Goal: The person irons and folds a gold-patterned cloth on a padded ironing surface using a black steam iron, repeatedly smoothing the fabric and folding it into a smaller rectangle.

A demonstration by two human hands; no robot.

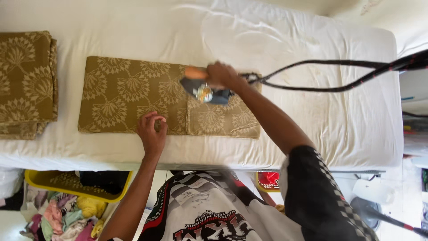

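Observation:
A folded olive-gold cloth with a pale fan pattern lies flat on the white padded table. My right hand grips the orange handle of a dark iron, which rests on the cloth's right half. Its black cord loops away to the right, above the table. My left hand presses down on the cloth's near edge, fingers curled, left of the iron.
A second folded stack of the same patterned cloth sits at the table's left end. Below the table's near edge stands a yellow basket over a heap of mixed clothes. A red item lies under the table.

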